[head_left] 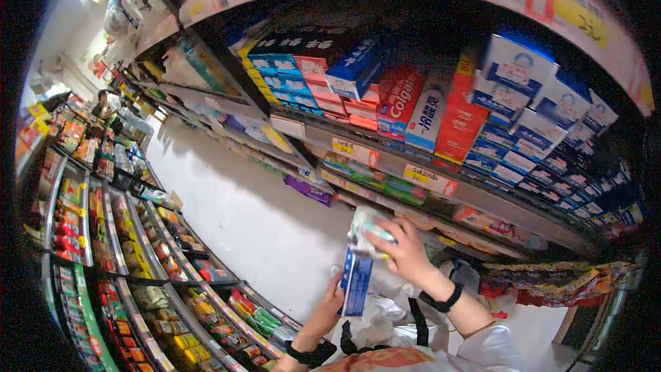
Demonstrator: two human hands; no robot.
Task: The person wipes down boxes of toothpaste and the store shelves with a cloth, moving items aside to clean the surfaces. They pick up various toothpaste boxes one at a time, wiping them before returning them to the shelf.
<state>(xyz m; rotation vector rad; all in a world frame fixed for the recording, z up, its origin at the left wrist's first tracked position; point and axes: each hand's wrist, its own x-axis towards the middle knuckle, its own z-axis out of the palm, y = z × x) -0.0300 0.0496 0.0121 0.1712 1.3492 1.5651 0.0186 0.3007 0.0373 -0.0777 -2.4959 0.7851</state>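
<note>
Evidently for steadiness, left hand (325, 311) grips blue carton (357, 285), likely toothpaste, by lower side above white floor (227, 200), leaving upper end to pale crumpled cloth (362, 226) bunched in right hand (407, 251).

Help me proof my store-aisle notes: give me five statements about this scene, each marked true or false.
1. The left hand holds a blue box. True.
2. The right hand holds a glass jar. False: it holds a pale, cloth-like item, partly blurred.
3. The red Colgate box stands beside a blue-and-white box. True.
4. The aisle floor is black. False: it is pale, close to white.
5. Nothing is worn at either wrist. False: black bands show at both.
</note>
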